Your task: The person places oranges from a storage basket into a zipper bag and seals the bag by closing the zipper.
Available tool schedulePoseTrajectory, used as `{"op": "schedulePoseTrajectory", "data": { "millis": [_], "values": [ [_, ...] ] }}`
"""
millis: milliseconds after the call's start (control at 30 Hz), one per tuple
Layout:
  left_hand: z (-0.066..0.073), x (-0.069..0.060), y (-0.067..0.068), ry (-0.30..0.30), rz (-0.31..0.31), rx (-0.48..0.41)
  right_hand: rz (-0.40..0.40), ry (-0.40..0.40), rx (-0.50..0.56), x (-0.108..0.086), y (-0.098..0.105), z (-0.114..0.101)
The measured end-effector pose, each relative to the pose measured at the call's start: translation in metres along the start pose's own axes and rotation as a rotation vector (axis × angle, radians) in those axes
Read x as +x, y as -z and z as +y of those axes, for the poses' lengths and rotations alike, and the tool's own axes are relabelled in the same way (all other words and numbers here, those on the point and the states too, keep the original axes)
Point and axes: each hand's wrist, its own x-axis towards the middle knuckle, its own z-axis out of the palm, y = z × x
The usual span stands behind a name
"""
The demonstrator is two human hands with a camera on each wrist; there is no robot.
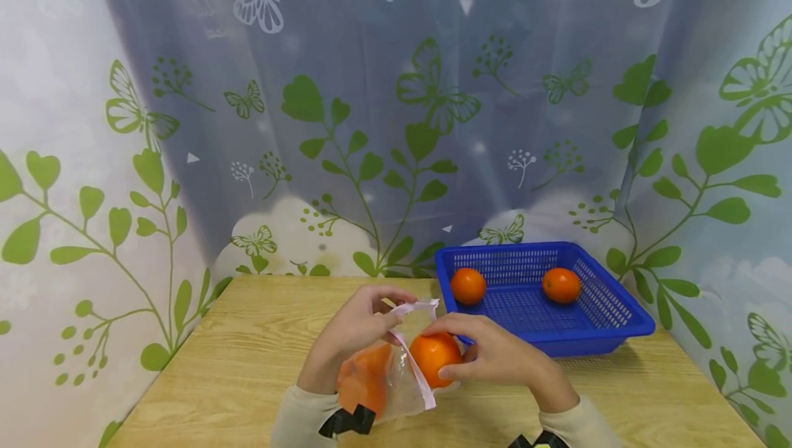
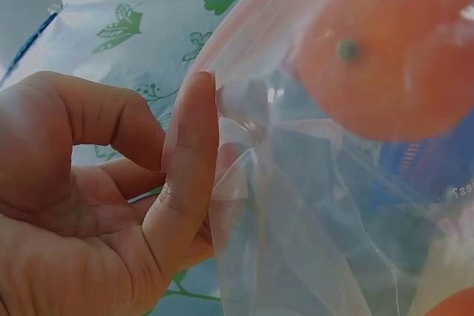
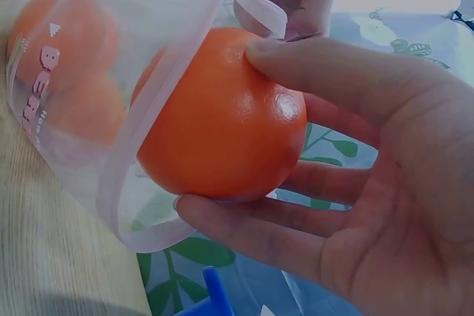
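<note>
A clear plastic bag (image 1: 405,383) with a pink rim stands on its side between the hands, with orange fruits (image 3: 67,72) inside it. My left hand (image 1: 365,321) pinches the bag's rim; in the left wrist view the thumb and a finger of that hand (image 2: 141,175) meet at the bag's edge. My right hand (image 1: 495,359) grips one orange (image 1: 436,359) at the bag's mouth. The right wrist view shows that orange (image 3: 222,116) partly inside the pink rim (image 3: 137,146), the right hand's fingers (image 3: 296,220) curled round its near side.
A blue plastic basket (image 1: 619,317) stands behind and to the right of the hands on the wooden table (image 1: 204,365). In it lie two oranges, one at the left (image 1: 468,286) and one toward the right (image 1: 561,286). A patterned curtain (image 1: 371,125) hangs behind the table.
</note>
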Motion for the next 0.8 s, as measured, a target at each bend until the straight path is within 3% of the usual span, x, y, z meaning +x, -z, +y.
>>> {"op": "schedulePoseTrajectory", "data": {
  "millis": [533, 800],
  "values": [
    [0.0018, -0.0007, 0.0001, 0.009, -0.001, -0.008, -0.025, 0.014, 0.036, 0.0015, -0.0038, -0.0011],
    [0.0013, -0.0002, 0.0001, 0.008, -0.004, -0.01, -0.028, 0.007, -0.003, 0.0021, -0.0059, 0.0004]
  ]
}}
